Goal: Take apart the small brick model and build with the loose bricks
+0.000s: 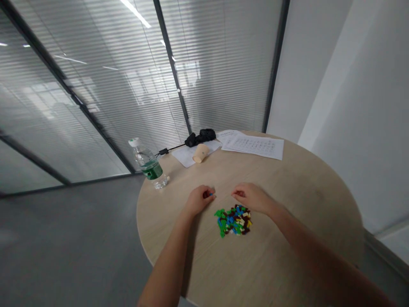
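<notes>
A heap of small building bricks [234,220], green, blue, yellow, white and dark red, lies on the round wooden table [287,256]. My left hand [200,199] rests on the table just left of and behind the heap, fingers pinched on a small blue brick [211,194]. My right hand [251,197] lies just behind the heap's right side, fingers curled together; something reddish shows under them, too small to name.
A plastic water bottle [148,164] with a green label stands near the table's left edge. A paper cup [200,153] lies on its side on paper sheets [255,146]. A black bundle with a cable [200,137] sits at the back. Glass walls with blinds stand behind.
</notes>
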Tool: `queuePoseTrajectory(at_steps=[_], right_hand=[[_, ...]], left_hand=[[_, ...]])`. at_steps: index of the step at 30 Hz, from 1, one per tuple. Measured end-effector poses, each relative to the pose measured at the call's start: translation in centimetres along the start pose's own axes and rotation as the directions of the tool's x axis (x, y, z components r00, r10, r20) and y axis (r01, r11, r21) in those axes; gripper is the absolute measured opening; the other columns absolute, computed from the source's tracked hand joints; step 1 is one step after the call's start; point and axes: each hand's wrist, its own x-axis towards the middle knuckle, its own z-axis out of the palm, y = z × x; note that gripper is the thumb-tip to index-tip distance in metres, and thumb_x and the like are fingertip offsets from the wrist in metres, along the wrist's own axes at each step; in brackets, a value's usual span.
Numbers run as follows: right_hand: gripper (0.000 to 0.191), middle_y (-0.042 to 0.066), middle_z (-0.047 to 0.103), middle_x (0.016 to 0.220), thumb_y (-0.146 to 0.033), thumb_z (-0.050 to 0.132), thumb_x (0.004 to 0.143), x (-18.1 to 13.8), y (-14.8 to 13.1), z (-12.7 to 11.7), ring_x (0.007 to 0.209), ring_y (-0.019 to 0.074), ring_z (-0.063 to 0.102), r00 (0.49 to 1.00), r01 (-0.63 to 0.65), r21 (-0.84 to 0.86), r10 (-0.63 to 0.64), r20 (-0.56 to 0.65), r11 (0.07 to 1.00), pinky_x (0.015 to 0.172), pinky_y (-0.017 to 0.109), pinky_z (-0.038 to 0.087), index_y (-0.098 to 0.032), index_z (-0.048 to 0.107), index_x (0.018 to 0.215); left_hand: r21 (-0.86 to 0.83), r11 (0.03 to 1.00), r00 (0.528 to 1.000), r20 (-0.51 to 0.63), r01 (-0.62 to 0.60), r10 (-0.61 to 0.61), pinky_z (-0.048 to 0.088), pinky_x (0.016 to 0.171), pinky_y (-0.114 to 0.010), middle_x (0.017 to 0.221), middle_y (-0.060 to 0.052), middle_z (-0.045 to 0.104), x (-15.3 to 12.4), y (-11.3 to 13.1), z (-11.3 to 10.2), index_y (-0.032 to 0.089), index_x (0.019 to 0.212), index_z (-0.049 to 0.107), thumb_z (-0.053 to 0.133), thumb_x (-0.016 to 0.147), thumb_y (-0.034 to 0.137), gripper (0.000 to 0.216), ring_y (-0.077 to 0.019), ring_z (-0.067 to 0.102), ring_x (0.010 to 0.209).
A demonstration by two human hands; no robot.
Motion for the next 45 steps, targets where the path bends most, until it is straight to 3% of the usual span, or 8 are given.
queuePoseTrajectory(at_steps=[4,8,15,22,27,35,39,45], right_hand=[[0.015,0.005,0.065,0.077,-0.02,0.054,0.082,-0.9,0.6,0.4,0.066,0.0127,0.055,0.998,0.06,-0.034,-0.06,0.012,0.998,0.06,0.023,0.038,-0.016,0.069,0.079],[0.011,0.004,0.063,0.075,-0.017,0.056,0.079,-1.5,0.2,-0.3,0.065,0.0124,0.054,0.998,0.06,-0.039,-0.06,0.01,0.997,0.06,0.022,0.037,-0.016,0.067,0.075],[0.006,0.003,0.065,0.08,-0.018,0.061,0.074,-1.9,-0.2,-0.3,0.076,0.0149,0.057,0.991,0.124,-0.078,-0.12,0.057,0.989,0.068,0.025,0.039,-0.018,0.067,0.076],[0.007,0.003,0.066,0.08,-0.019,0.063,0.073,-1.9,-0.3,-0.1,0.075,0.0155,0.057,0.991,0.108,-0.094,-0.099,0.089,0.99,0.067,0.025,0.039,-0.018,0.068,0.077],[0.005,0.004,0.066,0.079,-0.022,0.064,0.074,-1.9,-0.3,-0.1,0.074,0.0156,0.057,0.993,0.078,-0.11,-0.067,0.098,0.991,0.067,0.025,0.039,-0.018,0.067,0.075],[0.004,0.004,0.066,0.079,-0.022,0.067,0.072,-1.9,-0.2,0.1,0.075,0.0158,0.057,0.993,0.082,-0.093,-0.074,0.087,0.992,0.067,0.026,0.04,-0.018,0.067,0.073],[0.004,0.003,0.065,0.074,-0.02,0.065,0.072,-1.9,-0.3,0.2,0.072,0.0147,0.057,0.994,0.107,-0.029,-0.106,0.038,0.994,0.066,0.025,0.04,-0.017,0.066,0.069],[0.009,0.0,0.064,0.068,-0.024,0.057,0.079,-1.7,-1.0,0.4,0.061,0.0112,0.057,0.996,-0.007,0.266,0.03,-0.082,0.964,0.057,0.021,0.042,-0.019,0.063,0.076]], left_hand=[[0.002,0.999,0.999,0.013,-0.049,0.049,0.041,0.063,-0.024,0.08,-0.003,0.06,-0.3,-0.3,0.1,0.016,0.097,0.064,0.061,0.076,0.027,0.024,-0.0141,0.053,0.07],[0.055,0.996,0.997,0.028,-0.077,0.075,0.04,0.065,-0.024,0.081,-0.003,0.057,-0.4,0.2,-0.3,0.017,0.094,0.064,0.058,0.079,0.03,0.02,-0.0143,0.053,0.071],[-0.003,0.996,0.995,0.037,-0.092,0.092,0.042,0.065,-0.023,0.088,-0.003,0.051,-0.8,0.4,-0.6,0.017,0.093,0.064,0.058,0.077,0.022,0.018,-0.0115,0.051,0.068],[-0.009,0.997,0.997,0.003,-0.075,0.075,0.043,0.066,-0.024,0.091,-0.003,0.051,-0.9,0.6,-0.4,0.017,0.091,0.066,0.056,0.077,0.017,0.017,-0.0107,0.052,0.067],[0.017,0.994,0.993,-0.026,-0.111,0.112,0.044,0.068,-0.026,0.094,-0.004,0.053,-1.0,1.3,-0.3,0.018,0.093,0.066,0.053,0.082,0.026,0.018,-0.013,0.054,0.072],[0.019,0.976,0.976,-0.008,-0.216,0.216,0.044,0.073,-0.027,0.091,-0.005,0.057,-1.0,1.9,-0.1,0.019,0.091,0.066,0.052,0.083,0.02,0.016,-0.0153,0.056,0.081],[-0.05,0.962,0.963,-0.011,-0.27,0.269,0.043,0.076,-0.027,0.088,-0.005,0.06,-1.1,2.6,-0.3,0.018,0.087,0.066,0.052,0.084,0.021,0.015,-0.0162,0.056,0.083],[-0.201,0.92,0.942,-0.06,-0.336,0.331,0.044,0.075,-0.027,0.083,-0.005,0.063,-1.5,4.5,0.1,0.018,0.089,0.065,0.059,0.083,0.032,0.017,-0.0163,0.056,0.082]])
